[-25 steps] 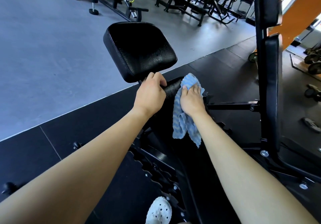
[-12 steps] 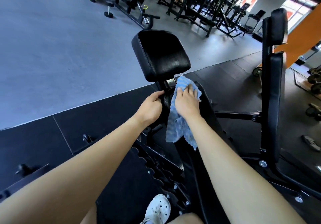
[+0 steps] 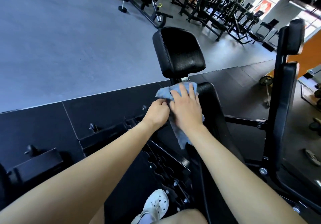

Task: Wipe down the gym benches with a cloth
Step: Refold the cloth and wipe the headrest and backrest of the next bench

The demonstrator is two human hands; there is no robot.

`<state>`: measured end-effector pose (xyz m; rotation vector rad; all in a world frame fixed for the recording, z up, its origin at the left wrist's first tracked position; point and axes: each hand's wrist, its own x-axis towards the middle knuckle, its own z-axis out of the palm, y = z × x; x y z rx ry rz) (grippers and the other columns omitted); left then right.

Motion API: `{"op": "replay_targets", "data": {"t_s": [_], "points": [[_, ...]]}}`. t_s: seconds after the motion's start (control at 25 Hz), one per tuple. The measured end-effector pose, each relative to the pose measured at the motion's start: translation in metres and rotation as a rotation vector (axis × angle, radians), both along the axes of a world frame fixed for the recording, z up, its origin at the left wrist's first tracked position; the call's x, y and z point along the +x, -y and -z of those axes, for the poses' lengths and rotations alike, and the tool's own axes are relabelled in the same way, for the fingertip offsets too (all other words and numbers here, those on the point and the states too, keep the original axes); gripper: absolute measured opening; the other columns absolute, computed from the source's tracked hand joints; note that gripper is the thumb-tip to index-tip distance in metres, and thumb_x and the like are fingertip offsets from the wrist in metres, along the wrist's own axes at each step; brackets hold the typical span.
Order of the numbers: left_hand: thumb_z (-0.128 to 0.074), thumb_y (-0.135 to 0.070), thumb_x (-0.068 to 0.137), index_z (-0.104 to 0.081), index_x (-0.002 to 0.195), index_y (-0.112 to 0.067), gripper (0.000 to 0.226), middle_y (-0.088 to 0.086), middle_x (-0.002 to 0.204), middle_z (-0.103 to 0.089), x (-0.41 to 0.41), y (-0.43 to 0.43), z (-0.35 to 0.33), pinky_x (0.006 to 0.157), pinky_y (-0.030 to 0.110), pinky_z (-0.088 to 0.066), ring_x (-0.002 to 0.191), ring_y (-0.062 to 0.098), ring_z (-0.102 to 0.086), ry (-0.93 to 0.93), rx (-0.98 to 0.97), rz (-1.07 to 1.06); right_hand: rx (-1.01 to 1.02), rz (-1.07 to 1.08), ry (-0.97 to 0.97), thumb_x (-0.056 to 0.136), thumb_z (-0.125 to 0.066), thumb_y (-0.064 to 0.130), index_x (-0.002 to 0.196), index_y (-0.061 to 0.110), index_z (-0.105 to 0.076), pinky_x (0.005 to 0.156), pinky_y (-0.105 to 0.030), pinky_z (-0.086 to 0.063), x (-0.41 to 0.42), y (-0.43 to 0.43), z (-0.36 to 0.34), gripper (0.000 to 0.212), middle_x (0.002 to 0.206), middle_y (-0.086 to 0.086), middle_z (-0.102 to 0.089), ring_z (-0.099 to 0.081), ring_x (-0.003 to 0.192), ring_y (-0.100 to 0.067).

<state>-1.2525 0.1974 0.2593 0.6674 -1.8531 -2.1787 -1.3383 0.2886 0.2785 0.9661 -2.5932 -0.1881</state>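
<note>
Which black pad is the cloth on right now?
The long pad nearest the person: the right hand presses the blue cloth on its top end. The squarish pad beyond and the upright pad at right are bare.

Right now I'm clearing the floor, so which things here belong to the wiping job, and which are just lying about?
In the job: blue cloth, right hand pressing it, left hand pinching its edge, long bench pad, small pad beyond it.
Lying about: dumbbell on the grey floor, weight plate at right.
</note>
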Motion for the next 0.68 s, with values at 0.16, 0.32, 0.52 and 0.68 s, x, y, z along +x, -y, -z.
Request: {"op": "replay_targets", "data": {"t_s": [0.16,0.32,0.52,0.68], "points": [[-0.034,-0.025,0.094,-0.060,0.115,-0.006,0.039,0.008,0.100,-0.068,0.003,0.005,0.000,0.085,0.043,-0.054,0.087,0.022,-0.060,0.090,-0.007,-0.075,0.061,0.031,0.003,0.101,-0.043,0.024,0.117,0.011,-0.067,0.118,-0.052,-0.026,-0.006,0.029,-0.010,0.031,0.122,-0.005,-0.060,-0.037,0.138,-0.036],[-0.032,-0.034,0.084,-0.056,0.119,-0.009,0.049,0.007,0.108,-0.066,0.004,0.004,-0.001,0.093,0.044,-0.054,0.095,0.025,-0.059,0.107,0.008,-0.107,0.121,-0.151,-0.067,0.091,-0.061,0.012,0.129,0.014,-0.059,0.121,-0.051,-0.024,0.011,-0.011,0.006,0.038,0.152,-0.005,-0.041,-0.017,0.151,-0.039],[-0.032,-0.031,0.102,-0.050,0.118,-0.011,0.031,0.009,0.115,-0.062,0.011,-0.016,-0.001,0.100,0.045,-0.049,0.105,0.026,-0.061,0.151,-0.007,-0.055,0.179,-0.250,-0.122,0.086,-0.056,0.000,0.152,0.014,-0.044,0.124,-0.047,-0.026,0.051,-0.107,0.047,0.068,0.171,0.003,-0.006,0.003,0.157,-0.031],[-0.034,-0.026,0.099,-0.050,0.117,-0.007,0.031,0.010,0.109,-0.063,0.014,-0.021,0.007,0.086,0.038,-0.051,0.091,0.024,-0.059,0.149,-0.034,-0.048,0.257,-0.185,-0.163,0.092,-0.059,0.015,0.157,0.017,-0.032,0.127,-0.047,-0.014,0.041,-0.085,0.037,0.071,0.171,-0.001,0.000,0.004,0.156,-0.037]]}}
